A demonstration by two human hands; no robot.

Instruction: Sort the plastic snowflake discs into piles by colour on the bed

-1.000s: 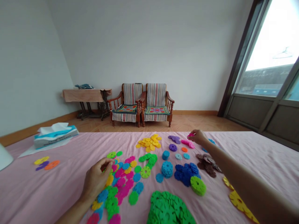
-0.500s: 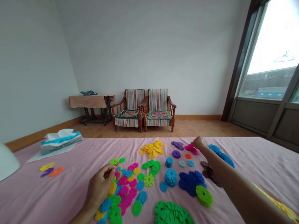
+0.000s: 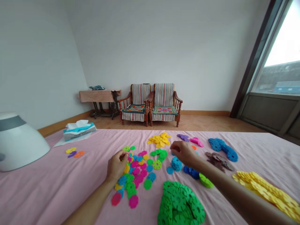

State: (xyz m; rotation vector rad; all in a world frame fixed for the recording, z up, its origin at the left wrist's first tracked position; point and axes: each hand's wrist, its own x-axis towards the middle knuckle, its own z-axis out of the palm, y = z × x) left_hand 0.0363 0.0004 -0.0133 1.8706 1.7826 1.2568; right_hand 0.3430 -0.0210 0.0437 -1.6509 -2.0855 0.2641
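Observation:
My left hand (image 3: 117,165) is closed, fingers curled together at the left edge of a mixed spread of plastic flower-shaped discs (image 3: 138,175) in pink, blue, green and yellow. What it holds, if anything, is hidden. Fingers bent and pointing down, my right hand (image 3: 185,153) hovers by the stacked light-blue discs (image 3: 176,163) and covers part of them; nothing shows in its grip. Between the hands lie bright green discs (image 3: 160,154). Just beyond my right hand are a purple group (image 3: 182,137) and a pink group (image 3: 196,142).
Yellow discs (image 3: 159,140) lie at the far middle, and a large green heap (image 3: 180,197) sits in front. Brown discs (image 3: 219,161), blue discs (image 3: 222,148) and long yellow rows (image 3: 264,190) are on the right. A tissue pack (image 3: 79,131) and white appliance (image 3: 21,143) stand left.
My right hand has drawn back from the pink group toward the light-blue stacks. My left hand stays by the mixed discs. The camera view has shifted.

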